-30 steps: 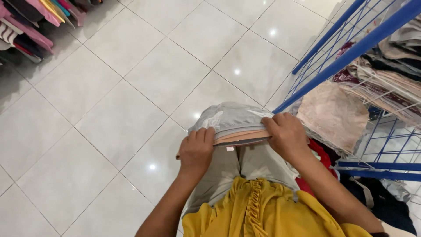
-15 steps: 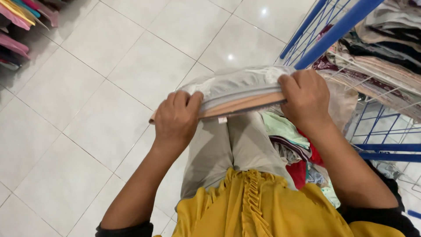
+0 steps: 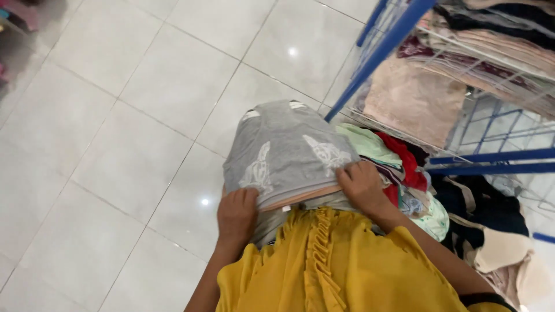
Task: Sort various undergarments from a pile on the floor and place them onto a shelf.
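Since half a second ago, the grey knit garment with two pale lace motifs (image 3: 286, 151) has been unfolded away from the body: earlier it was a bunched roll pinched between the hands, and now its flat grey face is spread out and turned up towards the camera, with the two white-edged strap ends at its far edge.

Its near hem runs between the two hands. The left hand (image 3: 236, 215) is closed on the near left corner, with the cloth lying beyond and to the right of the knuckles. The right hand (image 3: 362, 184) clamps the near right corner, fingers curled over the hem, with the cloth stretching away to its left. A thin peach-coloured layer (image 3: 300, 198) shows along the hem under the grey, and a pale grey fold hangs below it against the yellow ruffled top (image 3: 324, 266) of the person.

The garment is held up over the glossy white tiled floor (image 3: 115, 144). Just to the right of the right hand lies a heap of mixed clothing in green, red and dark colours (image 3: 399, 167). Beyond that stands a blue metal wire rack (image 3: 393, 40) stacked with folded fabric.
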